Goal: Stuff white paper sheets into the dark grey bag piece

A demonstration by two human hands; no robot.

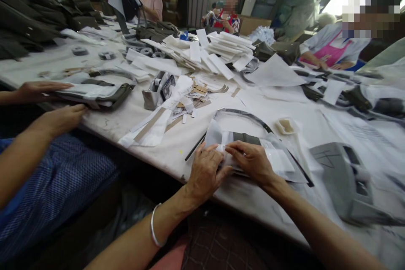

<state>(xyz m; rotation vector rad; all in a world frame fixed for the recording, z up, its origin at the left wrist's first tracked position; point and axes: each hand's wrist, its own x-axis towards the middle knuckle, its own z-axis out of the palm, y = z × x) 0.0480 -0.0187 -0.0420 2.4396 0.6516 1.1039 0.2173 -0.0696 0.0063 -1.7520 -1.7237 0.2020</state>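
A dark olive handbag (247,138) lies on the table in front of me, mostly covered by white wrapping paper (281,162). Its arched handle (242,112) has a shiny wrap and points away from me. My left hand (207,171) is closed on the paper at the bag's left part, thumb towards the near edge. Close beside it, my right hand (253,160) pinches the paper near the bag's middle with thumb and forefinger. The fingertips of both hands almost meet. Exactly what lies between them is too small to make out.
A grey tape dispenser (340,177) stands at right, another dispenser (158,88) further left. Paper scraps (196,97) and a heap of white strips (215,50) lie beyond. At left, a co-worker's hands (60,122) touch another wrapped bag (101,93). Other people work across the table.
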